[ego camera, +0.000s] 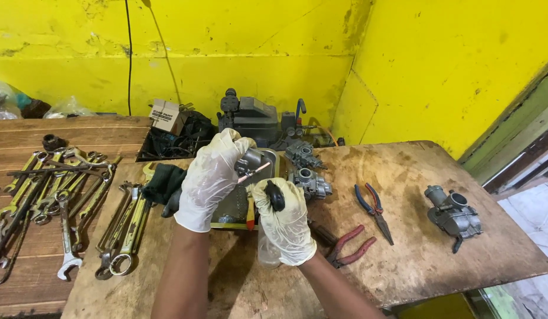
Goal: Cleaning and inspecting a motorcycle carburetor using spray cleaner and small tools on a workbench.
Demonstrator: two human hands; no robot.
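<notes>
Left hand (210, 180), white-gloved, closed around a small grey metal part (249, 158) above the tray (232, 210); right hand (286, 220), gloved, gripping a black-handled tool (275, 195) whose thin shaft touches that part; wooden table (404, 260); spanners (67, 195) at left; carburettor (453, 215) at right; blue-handled pliers (374, 210); red-handled pliers (348, 245).

Worn wooden bench (404, 177) carries wrenches (67, 195), pliers (374, 211) and a carburetor (454, 215).
</notes>
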